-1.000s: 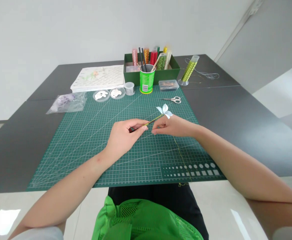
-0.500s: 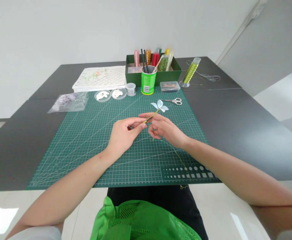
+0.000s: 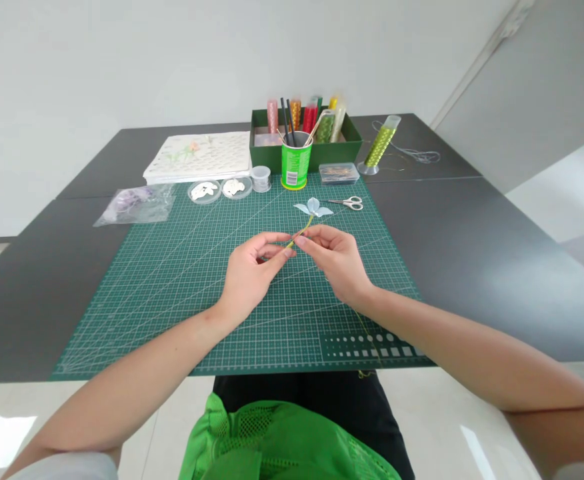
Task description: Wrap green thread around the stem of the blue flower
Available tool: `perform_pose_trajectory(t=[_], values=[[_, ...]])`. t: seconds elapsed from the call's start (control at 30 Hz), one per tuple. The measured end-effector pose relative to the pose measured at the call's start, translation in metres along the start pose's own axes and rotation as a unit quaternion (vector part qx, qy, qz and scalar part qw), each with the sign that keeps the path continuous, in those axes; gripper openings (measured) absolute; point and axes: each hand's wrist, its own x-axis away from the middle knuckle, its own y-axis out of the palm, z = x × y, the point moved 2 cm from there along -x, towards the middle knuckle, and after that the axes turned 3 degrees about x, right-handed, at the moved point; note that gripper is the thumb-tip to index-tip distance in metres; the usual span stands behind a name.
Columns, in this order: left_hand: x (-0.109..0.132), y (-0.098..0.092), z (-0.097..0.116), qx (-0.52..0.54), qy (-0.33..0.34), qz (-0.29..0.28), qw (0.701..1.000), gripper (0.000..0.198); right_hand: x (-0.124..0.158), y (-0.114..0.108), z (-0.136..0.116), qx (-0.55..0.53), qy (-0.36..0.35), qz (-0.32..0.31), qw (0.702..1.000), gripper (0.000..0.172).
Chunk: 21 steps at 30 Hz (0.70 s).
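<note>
A pale blue craft flower (image 3: 313, 207) on a thin yellow-green stem tilts up and away above the cutting mat. My left hand (image 3: 252, 270) pinches the lower stem between thumb and fingers. Higher on that stem, the thumb and index finger of my right hand (image 3: 339, 263) are closed round it, just under the petals. A yellow-green thread (image 3: 367, 331) trails from beneath my right hand down over the mat's front edge. Small scissors (image 3: 349, 203) lie just behind and to the right of the flower.
The green cutting mat (image 3: 162, 300) covers the middle of the dark table. Along its back stand a green can (image 3: 295, 167) with sticks, a box (image 3: 267, 159) of thread spools, a clear case (image 3: 339, 174) and dishes of white pieces (image 3: 204, 191). A plastic bag (image 3: 137, 205) lies left, a green spool (image 3: 381, 147) right.
My right hand's fingers have gone from loosely curled beside the stem to pinching it. The flower has shifted slightly left and turned a little. My left hand keeps its hold.
</note>
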Motion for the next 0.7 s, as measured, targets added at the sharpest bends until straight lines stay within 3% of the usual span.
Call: perform_pose_trajectory(t=[0.1,0.33,0.57,0.7], values=[[-0.001,0.000,-0.001,0.036,-0.024,-0.021,0.999,0.032,-0.001,-0.001,-0.004,-0.014,-0.003,-0.015,1.000,0.034],[-0.004,0.001,0.000,0.153,-0.138,-0.179,0.962,0.042,-0.003,-0.004,-0.010,-0.012,-0.035,-0.056,0.998,0.026],[-0.006,-0.002,0.004,0.127,-0.145,-0.183,0.964,0.039,-0.010,-0.010,-0.008,0.006,-0.033,-0.092,0.995,0.029],[-0.006,-0.003,0.005,0.148,-0.156,-0.219,0.952,0.037,-0.011,-0.011,-0.008,0.000,-0.044,-0.113,0.993,0.028]])
